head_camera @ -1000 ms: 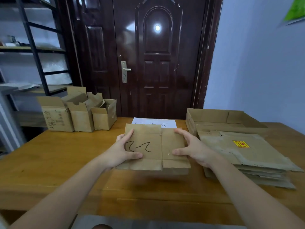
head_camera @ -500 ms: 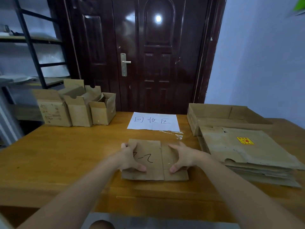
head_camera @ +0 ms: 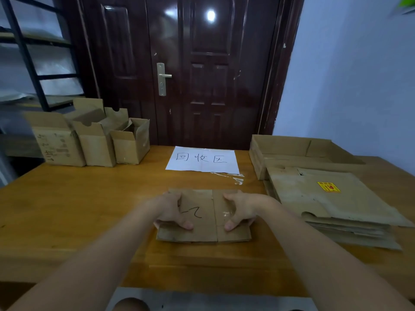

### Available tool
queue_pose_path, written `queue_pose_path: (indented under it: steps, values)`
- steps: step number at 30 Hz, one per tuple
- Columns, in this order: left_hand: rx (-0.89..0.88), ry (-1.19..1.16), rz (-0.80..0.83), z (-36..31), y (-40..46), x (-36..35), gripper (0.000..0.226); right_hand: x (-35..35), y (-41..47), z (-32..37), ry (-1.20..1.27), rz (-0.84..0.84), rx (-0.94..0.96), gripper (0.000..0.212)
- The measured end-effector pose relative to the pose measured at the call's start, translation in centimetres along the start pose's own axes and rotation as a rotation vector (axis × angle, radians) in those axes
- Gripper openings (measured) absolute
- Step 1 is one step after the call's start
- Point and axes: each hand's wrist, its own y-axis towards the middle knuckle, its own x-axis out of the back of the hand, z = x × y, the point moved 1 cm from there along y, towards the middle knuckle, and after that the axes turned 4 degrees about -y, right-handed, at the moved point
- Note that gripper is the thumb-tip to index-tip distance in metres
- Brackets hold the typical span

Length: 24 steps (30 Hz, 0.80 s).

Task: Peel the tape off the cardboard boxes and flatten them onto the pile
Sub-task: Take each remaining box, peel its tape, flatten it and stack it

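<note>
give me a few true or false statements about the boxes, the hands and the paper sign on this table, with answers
1. Both hands, the left hand and the right hand, press on the flattened box lying on the table. True.
2. The flattened box already lies on the pile of flattened cardboard. False: it lies on the table, left of the pile.
3. Three unflattened boxes stand at the far left of the table. True.
4. The paper sign lies on top of the pile. False: it lies on the table near the door, between the standing boxes and the pile.
5. A yellow sticker shows on the pile's top sheet. True.
</note>
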Motion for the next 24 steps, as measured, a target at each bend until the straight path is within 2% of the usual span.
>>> queue_pose_path:
  steps: [7, 19, 24]
  values:
    - [0.007, -0.055, 0.026, -0.22, -0.69, -0.03, 0.103, -0.28, 0.06, -0.25, 0.024, -0.01, 0.018, 0.125]
    - [0.04, -0.052, 0.029, -0.3, -0.13, 0.01, 0.106, -0.69, 0.45, -0.54, 0.012, -0.05, 0.015, 0.123]
    - [0.038, -0.05, 0.012, -0.26, -0.06, -0.13, 0.117, -1.01, 0.16, -0.69, 0.066, -0.086, 0.024, 0.12]
